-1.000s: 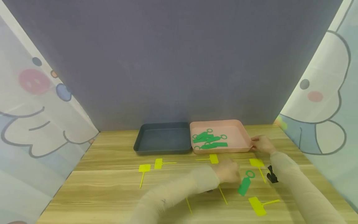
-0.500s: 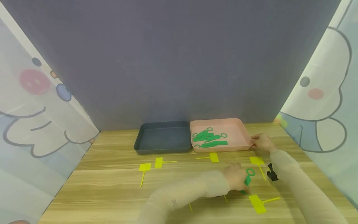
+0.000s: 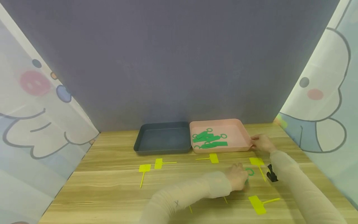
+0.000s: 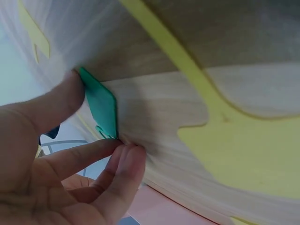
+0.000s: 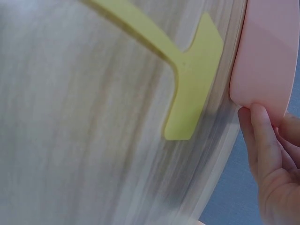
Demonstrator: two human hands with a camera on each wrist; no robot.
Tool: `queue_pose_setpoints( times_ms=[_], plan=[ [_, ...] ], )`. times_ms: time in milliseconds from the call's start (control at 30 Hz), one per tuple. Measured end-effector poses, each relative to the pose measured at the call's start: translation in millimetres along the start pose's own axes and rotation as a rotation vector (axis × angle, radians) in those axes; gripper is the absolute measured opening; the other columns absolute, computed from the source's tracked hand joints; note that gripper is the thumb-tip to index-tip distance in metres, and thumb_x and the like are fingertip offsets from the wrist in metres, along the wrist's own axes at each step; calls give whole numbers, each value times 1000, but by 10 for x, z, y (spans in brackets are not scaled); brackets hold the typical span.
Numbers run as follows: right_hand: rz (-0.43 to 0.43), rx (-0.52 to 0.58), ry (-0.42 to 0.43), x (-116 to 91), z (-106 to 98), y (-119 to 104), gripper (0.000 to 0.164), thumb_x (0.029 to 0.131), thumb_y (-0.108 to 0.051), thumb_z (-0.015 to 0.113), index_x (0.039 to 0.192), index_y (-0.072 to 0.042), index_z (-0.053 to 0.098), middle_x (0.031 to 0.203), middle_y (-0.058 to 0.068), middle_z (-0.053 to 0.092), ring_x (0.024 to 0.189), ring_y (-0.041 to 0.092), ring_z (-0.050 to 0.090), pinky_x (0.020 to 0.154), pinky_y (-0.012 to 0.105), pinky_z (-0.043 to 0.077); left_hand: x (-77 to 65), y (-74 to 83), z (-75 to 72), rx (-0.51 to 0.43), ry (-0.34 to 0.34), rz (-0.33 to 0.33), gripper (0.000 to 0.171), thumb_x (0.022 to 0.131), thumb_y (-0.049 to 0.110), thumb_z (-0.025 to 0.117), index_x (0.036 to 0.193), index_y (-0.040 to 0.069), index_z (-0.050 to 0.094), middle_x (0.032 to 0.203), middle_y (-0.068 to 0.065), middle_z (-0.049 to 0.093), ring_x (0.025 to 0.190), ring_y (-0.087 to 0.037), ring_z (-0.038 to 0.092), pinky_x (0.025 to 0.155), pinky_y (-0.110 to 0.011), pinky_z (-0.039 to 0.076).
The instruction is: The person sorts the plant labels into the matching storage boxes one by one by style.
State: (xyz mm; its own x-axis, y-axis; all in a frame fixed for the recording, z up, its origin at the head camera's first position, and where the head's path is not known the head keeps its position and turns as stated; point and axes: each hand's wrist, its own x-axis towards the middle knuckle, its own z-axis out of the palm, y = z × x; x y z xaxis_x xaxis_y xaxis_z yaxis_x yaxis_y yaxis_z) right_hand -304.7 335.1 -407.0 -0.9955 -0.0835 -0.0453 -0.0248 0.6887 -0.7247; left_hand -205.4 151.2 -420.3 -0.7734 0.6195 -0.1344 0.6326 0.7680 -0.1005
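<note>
My left hand (image 3: 237, 177) is low over the table and covers most of a green tag with a ring end (image 3: 250, 172). In the left wrist view, thumb and fingertips pinch this tag (image 4: 101, 105) by opposite edges, its flat part tilted up from the wood. My right hand (image 3: 262, 143) grips the front right corner of the pink tray (image 3: 237, 137). Seen from the right wrist, its fingers (image 5: 265, 136) press the tray's outer wall (image 5: 262, 56), with the thumb by the rim. Several green tags (image 3: 213, 138) lie overlapping in the tray's left half.
A dark blue tray (image 3: 165, 138) stands left of the pink one. Yellow tags with thin stems lie about the table, including one at the left (image 3: 144, 168), one behind my left hand (image 3: 213, 158) and one at front right (image 3: 258, 205). A black clip-like object (image 3: 271, 174) lies beside my right sleeve.
My left hand has moved right onto the green tag, which was lying flat and uncovered, and now pinches it. My right hand has stayed at the pink tray's corner.
</note>
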Motion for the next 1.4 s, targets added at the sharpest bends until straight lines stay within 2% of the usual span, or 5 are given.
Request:
queue_pose_setpoints(
  times_ms=[233,400,767,1200,1400],
  plan=[
    [10,-32,-10,5,-16,-11,36,92,-2,45,115,25,46,105,36,58,70,8,59,60,18,53,-15,-47,25,38,66,64,6,82,22,67,80,27,68,89,6,54,69,-5,47,52,-15,40],
    [13,-42,-17,6,-32,2,37,92,-3,45,116,25,45,106,37,57,70,8,60,60,19,53,-34,-65,32,84,113,102,6,83,22,66,85,27,70,83,6,55,65,-3,49,49,-12,41],
    [-3,-58,-18,36,-25,40,37,92,-5,44,116,24,46,108,36,56,73,8,60,62,18,53,-75,-66,8,136,147,158,5,83,22,67,80,27,68,75,11,60,61,1,46,48,-11,41],
    [-9,-6,-16,30,-44,61,37,91,-4,45,115,25,45,105,37,57,67,4,58,59,18,53,-13,-80,2,43,96,121,30,81,19,68,55,23,54,56,12,48,56,-1,40,48,-11,34],
    [16,48,-20,20,-16,77,37,92,-4,46,118,23,46,106,37,58,66,2,59,60,18,54,-7,-76,-7,-13,48,101,14,78,19,71,70,30,69,64,16,56,60,0,43,53,-10,37]
  ],
)
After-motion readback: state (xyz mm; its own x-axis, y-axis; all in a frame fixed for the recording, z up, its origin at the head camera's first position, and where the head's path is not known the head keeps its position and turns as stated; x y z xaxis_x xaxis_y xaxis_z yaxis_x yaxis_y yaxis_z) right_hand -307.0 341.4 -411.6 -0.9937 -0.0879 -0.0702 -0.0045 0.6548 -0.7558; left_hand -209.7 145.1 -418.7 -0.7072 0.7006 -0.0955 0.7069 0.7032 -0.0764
